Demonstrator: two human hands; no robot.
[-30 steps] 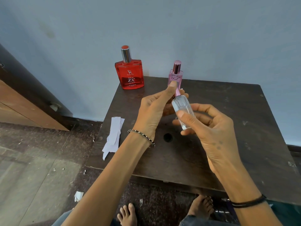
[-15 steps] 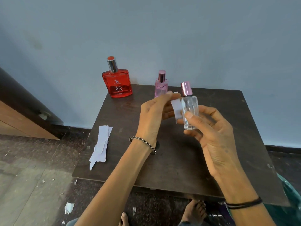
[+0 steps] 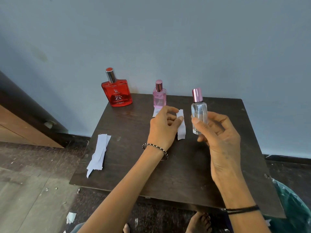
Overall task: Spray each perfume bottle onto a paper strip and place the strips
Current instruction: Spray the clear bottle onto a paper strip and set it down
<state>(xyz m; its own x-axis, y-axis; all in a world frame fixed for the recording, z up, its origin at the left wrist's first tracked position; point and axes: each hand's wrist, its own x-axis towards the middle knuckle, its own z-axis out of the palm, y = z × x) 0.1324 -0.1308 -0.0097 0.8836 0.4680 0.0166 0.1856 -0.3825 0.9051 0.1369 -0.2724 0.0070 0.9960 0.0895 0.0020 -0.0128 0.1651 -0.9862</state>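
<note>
My right hand (image 3: 217,132) holds a clear perfume bottle (image 3: 199,113) with a pink metallic cap upright above the dark table (image 3: 134,165). My left hand (image 3: 164,128) pinches a white paper strip (image 3: 181,130) just left of that bottle, a small gap apart from it. A red bottle (image 3: 117,91) and a small pink bottle (image 3: 159,96) stand at the table's far edge by the wall. A white strip (image 3: 155,113) lies in front of the pink bottle, partly hidden by my left hand. A stack of blank strips (image 3: 99,152) lies at the table's left edge.
A blue wall rises right behind the table. A wooden cabinet (image 3: 20,125) stands at the left. Paper scraps (image 3: 70,217) litter the floor, and bare feet (image 3: 200,222) show under the table's near edge. Teal cloth (image 3: 292,207) is at the lower right.
The strip and the clear bottle were touching in front of me; now my hands have drawn apart, bottle to the right, strip to the left. The camera has tilted up.
</note>
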